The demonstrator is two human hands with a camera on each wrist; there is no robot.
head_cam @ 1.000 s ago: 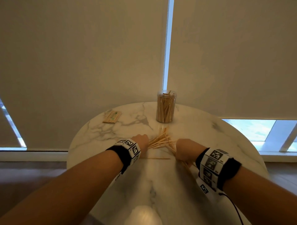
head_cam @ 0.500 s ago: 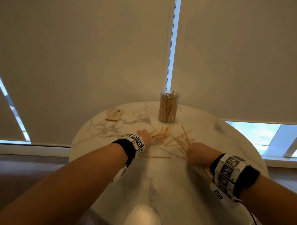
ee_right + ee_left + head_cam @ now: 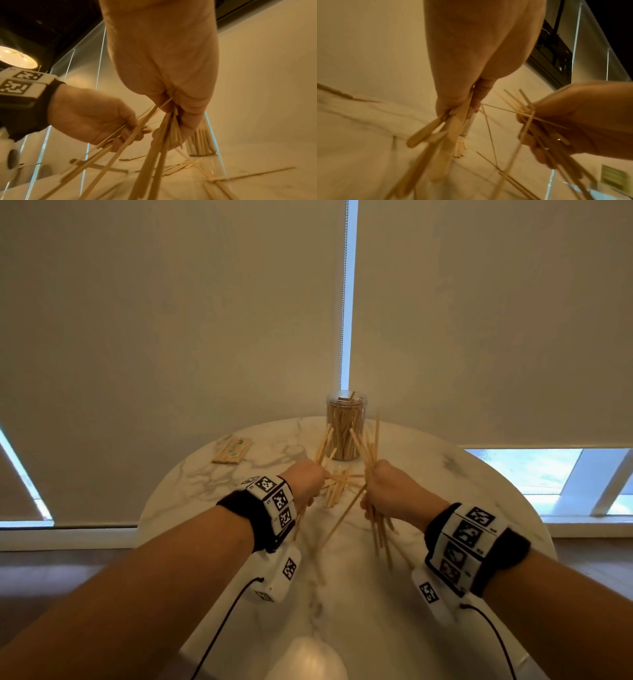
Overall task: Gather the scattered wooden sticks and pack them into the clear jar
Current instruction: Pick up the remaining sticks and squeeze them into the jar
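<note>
The left hand [image 3: 305, 479], flat on the table [image 3: 219, 484] a second ago, is now lifted, fisted round a bunch of flat sticks [image 3: 436, 135]; the right hand [image 3: 390, 491] likewise grips thin skewers [image 3: 371, 446]. More sticks lie between them, so gathering isn't finished. The clear jar [image 3: 345, 424] stands behind, nearly full; its remaining room is hard to judge

From the head view, the fingers of the left hand [image 3: 305, 479] and right hand [image 3: 390, 491] curl out of sight around their sticks [image 3: 371, 460]. The sticks are too many and too crossed to count. In the left wrist view the near sticks [image 3: 436, 152] are blurry and run off the bottom edge. The small packet [image 3: 233, 451] on the far left of the counter [image 3: 445, 474] is too small to read.
</note>
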